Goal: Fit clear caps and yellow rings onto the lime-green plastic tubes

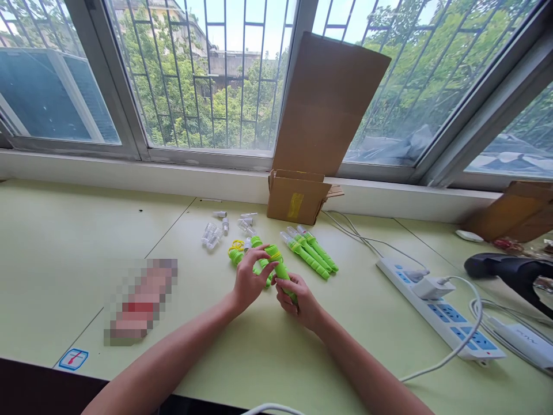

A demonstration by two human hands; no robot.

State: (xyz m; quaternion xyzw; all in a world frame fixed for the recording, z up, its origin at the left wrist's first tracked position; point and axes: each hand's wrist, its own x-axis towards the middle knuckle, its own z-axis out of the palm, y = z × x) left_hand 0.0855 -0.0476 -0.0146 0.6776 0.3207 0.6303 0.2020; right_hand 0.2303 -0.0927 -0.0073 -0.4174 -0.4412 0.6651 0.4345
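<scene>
My right hand [298, 300] is wrapped round the lower body of a green plastic tube [280, 271] with a threaded neck, held tilted above the table. The fingertips of my left hand [253, 276] pinch at its neck, where a yellow ring [276, 257] sits around it. Other green tubes [235, 256] lie behind my left hand, partly hidden by it. Loose yellow rings [237, 245] lie beside them. To the right, three green tubes [310, 253] with clear tips lie side by side. Clear plastic mouthpiece-like pieces [211, 235] and grey-white caps [225, 225] are scattered farther back.
A small cardboard box [298, 199] with a raised flap stands against the window sill. On the right lie a white power strip [440, 311], cables and a black object [496, 268]. A pixelated patch [142, 302] covers something on the left, near a sticker [74, 359].
</scene>
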